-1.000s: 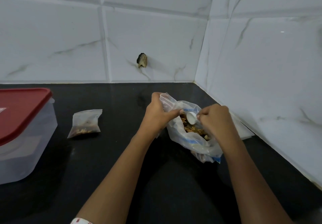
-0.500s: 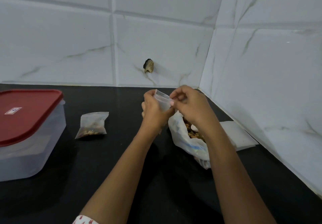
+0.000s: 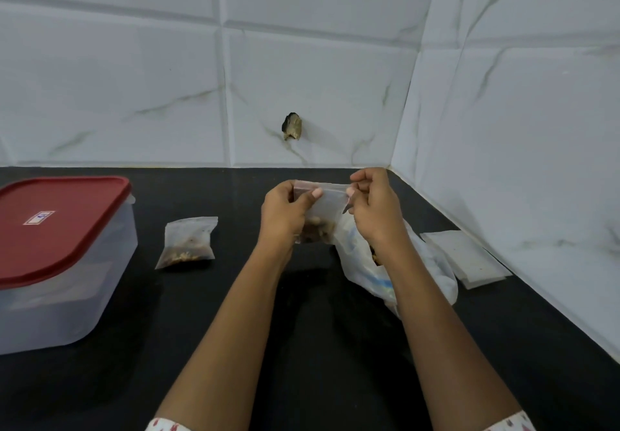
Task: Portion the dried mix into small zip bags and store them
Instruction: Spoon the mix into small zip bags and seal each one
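A small clear zip bag [image 3: 324, 208] with brown dried mix in its bottom hangs above the black counter [image 3: 302, 346]. My left hand [image 3: 285, 212] pinches its top left corner and my right hand [image 3: 375, 206] pinches its top right corner along the zip strip. Below my right hand lies the large plastic bag [image 3: 365, 269] of dried mix, its mouth open and partly hidden by my wrist. Another small bag [image 3: 188, 242] holding mix lies flat on the counter to the left.
A clear plastic box with a red lid [image 3: 57, 226] stands at the left. A stack of flat small zip bags [image 3: 466, 256] lies by the right wall. White tiled walls meet in a corner behind, with a broken spot [image 3: 292, 126] in one tile.
My right hand left the scoop in the large bag and came up to the small bag's top. Both hands now hold the small bag stretched by its zip strip, higher than before.
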Tool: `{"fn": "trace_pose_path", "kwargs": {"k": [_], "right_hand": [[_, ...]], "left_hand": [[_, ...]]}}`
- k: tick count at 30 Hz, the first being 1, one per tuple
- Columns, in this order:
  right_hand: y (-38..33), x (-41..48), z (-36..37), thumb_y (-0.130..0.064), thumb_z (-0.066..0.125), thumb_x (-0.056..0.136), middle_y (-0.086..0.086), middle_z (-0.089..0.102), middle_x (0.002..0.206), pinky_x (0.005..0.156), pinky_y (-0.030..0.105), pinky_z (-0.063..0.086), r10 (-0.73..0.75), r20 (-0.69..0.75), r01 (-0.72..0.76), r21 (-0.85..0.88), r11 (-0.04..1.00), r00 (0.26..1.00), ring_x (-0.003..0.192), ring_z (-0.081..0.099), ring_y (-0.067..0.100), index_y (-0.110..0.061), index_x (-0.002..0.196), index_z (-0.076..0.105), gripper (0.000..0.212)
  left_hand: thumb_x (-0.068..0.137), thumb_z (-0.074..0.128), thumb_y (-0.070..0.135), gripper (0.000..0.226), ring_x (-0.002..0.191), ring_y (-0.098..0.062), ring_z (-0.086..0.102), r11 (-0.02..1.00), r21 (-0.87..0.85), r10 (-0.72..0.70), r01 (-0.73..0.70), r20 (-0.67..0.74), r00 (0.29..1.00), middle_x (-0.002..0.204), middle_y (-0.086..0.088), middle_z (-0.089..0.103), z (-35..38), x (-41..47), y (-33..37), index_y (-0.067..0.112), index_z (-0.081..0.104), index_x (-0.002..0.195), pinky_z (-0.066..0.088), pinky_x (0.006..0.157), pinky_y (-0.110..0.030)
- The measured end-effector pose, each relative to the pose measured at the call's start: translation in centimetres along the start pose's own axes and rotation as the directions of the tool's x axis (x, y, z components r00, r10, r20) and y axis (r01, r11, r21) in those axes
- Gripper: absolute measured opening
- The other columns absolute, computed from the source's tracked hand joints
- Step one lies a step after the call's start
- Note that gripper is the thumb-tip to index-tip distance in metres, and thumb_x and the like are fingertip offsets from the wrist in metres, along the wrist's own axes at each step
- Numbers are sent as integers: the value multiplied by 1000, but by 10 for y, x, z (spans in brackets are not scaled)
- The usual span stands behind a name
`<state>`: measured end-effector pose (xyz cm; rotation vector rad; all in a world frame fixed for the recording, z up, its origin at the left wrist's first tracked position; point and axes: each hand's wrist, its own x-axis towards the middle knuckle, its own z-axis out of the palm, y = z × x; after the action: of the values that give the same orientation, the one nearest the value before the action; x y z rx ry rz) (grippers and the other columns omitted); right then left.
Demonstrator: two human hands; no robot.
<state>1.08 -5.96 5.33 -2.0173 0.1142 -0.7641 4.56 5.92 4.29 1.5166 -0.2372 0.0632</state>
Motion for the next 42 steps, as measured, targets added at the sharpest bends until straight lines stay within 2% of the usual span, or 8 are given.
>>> {"fn": "trace_pose_path", "kwargs": {"k": [3, 7, 13, 19, 27, 32, 37, 42], "right_hand": [[-1, 2, -3, -4, 56, 89, -10, 51, 81, 87, 35, 50, 14, 32, -18, 105, 994, 999, 80, 54, 11, -14, 106, 48, 22], [0, 3, -4, -2, 58, 87, -5, 56, 79, 86, 33, 48, 28, 46, -34, 127, 991, 999, 77, 55, 10, -18, 103, 46, 25], [3, 2, 0, 3, 50, 89, -7, 52, 79, 88, 35, 46, 39, 61, -47, 128, 991, 997, 77, 51, 6, -14, 102, 45, 22], [0, 0, -2, -13, 59, 89, -11, 55, 83, 76, 19, 45, 43, 121, -57, 119, 991, 992, 81, 54, 8, -16, 97, 56, 10], [-1, 1, -4, -9, 58, 89, -9, 53, 75, 64, 12, 39, 65, -20, -65, -17, 998, 998, 73, 49, 6, -8, 90, 63, 6], [-2, 0, -5, -11, 59, 89, -8, 57, 79, 65, 11, 40, 89, 25, -90, 37, 995, 996, 76, 52, 5, -13, 90, 62, 4], [-3, -2, -2, -12, 67, 82, -7, 61, 80, 75, 22, 47, 49, 110, -72, 216, 974, 993, 80, 57, 9, -19, 81, 62, 9], [-5, -2, -1, -8, 62, 85, -7, 60, 75, 73, 23, 46, 47, 35, -51, 121, 991, 998, 78, 55, 11, -15, 76, 62, 12]], "left_hand": [[89, 60, 19, 20, 70, -8, 61, 1000, -19, -9, 8, -33, 999, 101, -8, 64, -1, 0, -1, 8, 61, 106, 47, 46, -11], [89, 61, 18, 15, 98, -20, 61, 999, -37, -25, 24, -28, 999, 106, -9, 65, -1, 2, -2, 12, 63, 102, 50, 64, -21], [89, 61, 14, 6, 85, -15, 61, 996, -65, -55, 56, 11, 998, 96, -4, 64, -1, -1, 0, 16, 63, 94, 51, 47, -16], [88, 62, 15, 10, 63, -7, 64, 987, -145, -60, 65, 41, 997, 87, -5, 66, -5, -4, 5, 9, 63, 95, 55, 50, -19], [85, 63, 11, 3, 84, -14, 59, 981, -179, -40, 76, 196, 980, 86, -2, 63, -11, -3, 10, 12, 61, 85, 53, 75, -31], [85, 62, 9, 13, 92, -21, 58, 985, -167, -35, 51, 95, 995, 85, -3, 61, -14, -2, 11, 12, 58, 73, 48, 95, -47], [85, 62, 5, 19, 89, -20, 57, 984, -180, -1, 10, 48, 999, 81, -2, 61, -15, -2, 10, 13, 56, 69, 46, 93, -45], [87, 61, 15, 8, 94, -22, 58, 989, -139, -34, 56, 153, 988, 86, -3, 62, -14, -2, 8, 13, 61, 79, 49, 89, -42]]}}
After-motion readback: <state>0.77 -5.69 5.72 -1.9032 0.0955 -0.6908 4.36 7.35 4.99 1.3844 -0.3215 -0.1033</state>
